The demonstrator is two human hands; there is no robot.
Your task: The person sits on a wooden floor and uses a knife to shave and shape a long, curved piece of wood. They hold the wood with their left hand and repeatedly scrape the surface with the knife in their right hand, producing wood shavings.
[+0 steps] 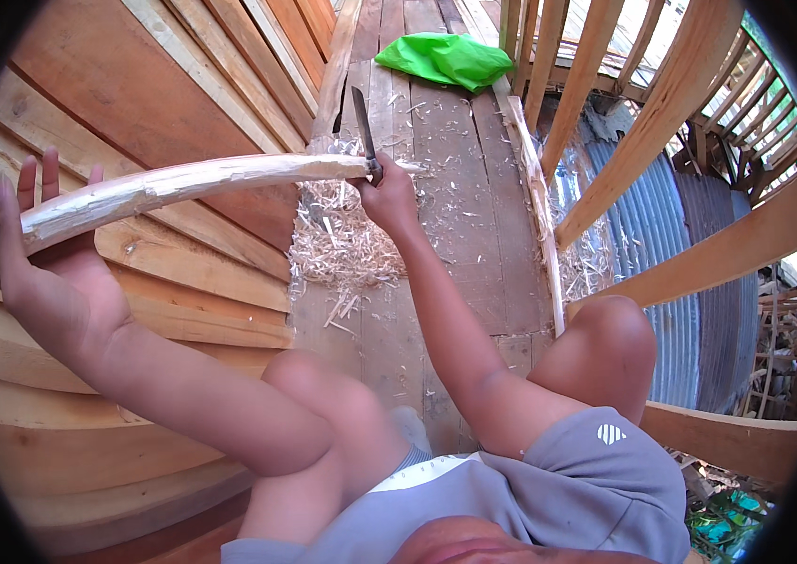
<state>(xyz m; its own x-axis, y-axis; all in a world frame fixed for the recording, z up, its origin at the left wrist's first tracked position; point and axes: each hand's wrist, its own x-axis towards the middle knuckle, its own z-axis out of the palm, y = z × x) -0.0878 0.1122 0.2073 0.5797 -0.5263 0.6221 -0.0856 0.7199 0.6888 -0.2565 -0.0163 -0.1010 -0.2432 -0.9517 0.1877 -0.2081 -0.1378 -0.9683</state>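
Note:
A long, slightly curved pole (182,188) of pale peeled wood runs across the upper left, its surface rough with facets. My left hand (70,273) holds it from below near the left end, with the pole lying across the hand and the fingers loosely stretched up on both sides. My right hand (386,195) is closed around the handle of a knife (363,122), whose long dark blade points away from me. The pole's right end meets this hand by the knife's handle; whether the fingers also grip the wood is hidden.
Wood shavings (347,235) lie heaped on the plank floor (474,282). A bright green plastic bag (445,61) lies farther along. Overlapping boards (182,249) form a wall at left; wooden railing slats (643,132) stand at right, with corrugated metal sheets (662,273) beyond. My bent knees are close below.

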